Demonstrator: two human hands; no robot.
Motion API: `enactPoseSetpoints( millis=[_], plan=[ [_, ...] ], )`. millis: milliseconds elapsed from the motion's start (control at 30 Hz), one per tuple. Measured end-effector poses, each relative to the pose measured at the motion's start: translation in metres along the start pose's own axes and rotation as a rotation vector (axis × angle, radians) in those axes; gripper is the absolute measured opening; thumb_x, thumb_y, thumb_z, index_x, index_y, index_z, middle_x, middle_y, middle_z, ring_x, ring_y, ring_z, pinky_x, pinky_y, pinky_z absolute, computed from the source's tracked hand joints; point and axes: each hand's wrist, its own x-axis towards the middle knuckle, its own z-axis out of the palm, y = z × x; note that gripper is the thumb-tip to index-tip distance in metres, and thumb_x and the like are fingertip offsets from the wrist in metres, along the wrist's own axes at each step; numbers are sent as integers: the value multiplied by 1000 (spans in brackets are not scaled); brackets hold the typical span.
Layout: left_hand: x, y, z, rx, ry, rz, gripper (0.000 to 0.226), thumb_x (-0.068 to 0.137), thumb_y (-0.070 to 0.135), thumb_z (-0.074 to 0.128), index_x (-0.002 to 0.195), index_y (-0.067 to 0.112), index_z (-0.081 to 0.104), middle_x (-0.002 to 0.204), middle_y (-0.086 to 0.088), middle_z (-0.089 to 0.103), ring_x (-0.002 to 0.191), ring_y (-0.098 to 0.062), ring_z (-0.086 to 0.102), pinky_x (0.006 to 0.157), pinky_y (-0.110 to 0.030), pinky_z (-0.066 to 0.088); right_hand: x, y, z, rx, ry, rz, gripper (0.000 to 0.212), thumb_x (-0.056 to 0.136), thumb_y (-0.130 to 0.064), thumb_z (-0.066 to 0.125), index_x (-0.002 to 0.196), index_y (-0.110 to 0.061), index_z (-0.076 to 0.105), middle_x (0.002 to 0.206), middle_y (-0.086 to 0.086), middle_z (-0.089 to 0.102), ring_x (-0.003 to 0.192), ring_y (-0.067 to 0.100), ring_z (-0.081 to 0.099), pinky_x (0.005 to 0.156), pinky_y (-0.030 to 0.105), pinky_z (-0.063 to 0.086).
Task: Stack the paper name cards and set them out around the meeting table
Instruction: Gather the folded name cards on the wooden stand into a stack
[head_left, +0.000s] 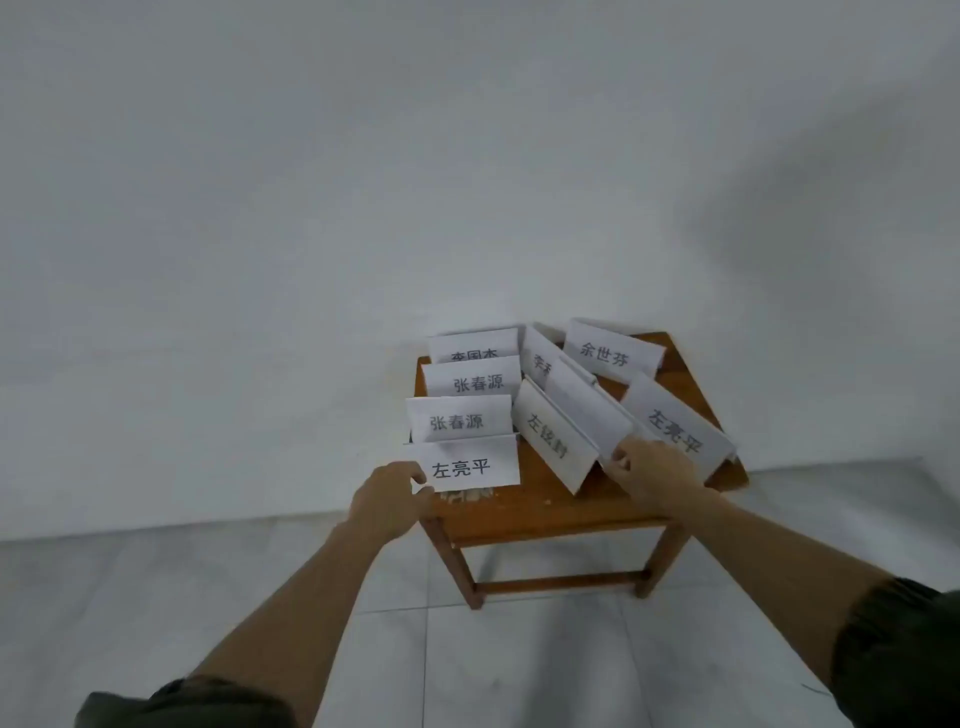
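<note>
Pinching the left edge of the nearest name card (470, 467), the left grip (389, 501) has thumb and fingers curled on the paper. The right grip (652, 470) pinches the near end of a blank-sided card (587, 415). Other folded cards (608, 353) stand crowded on the small wooden worktop (540, 506), which stands against a white wall (311, 208).

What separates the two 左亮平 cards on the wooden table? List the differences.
The front-left card faces the camera squarely, print level; the right-edge card is turned diagonally, print slanting. The left hand has its grip on the front-left card's edge; the right-edge card looks unheld, since the right hand appears to pinch a blank-faced card beside it. Both are white folded paper with the same black characters.
</note>
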Motion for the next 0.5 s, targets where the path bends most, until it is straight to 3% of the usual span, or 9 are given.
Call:
enactPoseSetpoints(
  millis=[200, 300, 367, 433, 500],
  plan=[
    [49, -20, 13, 97, -52, -35, 43, 91, 34, 59, 130, 18, 52, 128, -6, 50, 116, -23, 50, 95, -40, 48, 35, -18, 39, 132, -24, 137, 22, 93, -41, 56, 99, -21, 60, 94, 0, 64, 89, 19, 61, 79, 36, 53],
    [81, -25, 20, 79, -49, -51, 50, 90, 34, 60, 135, 17, 47, 130, -7, 48, 120, -25, 48, 95, -41, 47, 51, -12, 62, 440, 17, 431, 32, 92, -42, 57, 78, -14, 60, 80, 4, 64, 81, 26, 63, 78, 42, 55],
    [93, -25, 24, -70, -13, -139, 54, 90, 36, 62, 136, 14, 46, 131, -11, 49, 120, -28, 50, 93, -42, 47, 53, -10, 77, 714, 18, 608, 39, 90, -49, 57, 72, -14, 57, 77, 8, 62, 83, 34, 65, 79, 49, 57],
    [108, -26, 28, -340, -9, -314, 62, 91, 39, 62, 140, 8, 41, 134, -15, 51, 120, -32, 52, 90, -39, 46, 62, -12, 88, 1018, 16, 769, 39, 88, -53, 59, 91, -14, 59, 92, 11, 64, 88, 33, 64, 76, 49, 59],
    [123, -28, 32, -583, -67, -475, 63, 92, 42, 59, 139, 4, 40, 126, -14, 56, 112, -31, 56, 85, -37, 45, 75, -14, 99, 1226, 5, 888, 52, 87, -55, 61, 114, -11, 54, 108, 13, 63, 96, 32, 64, 72, 44, 60]
  ],
)
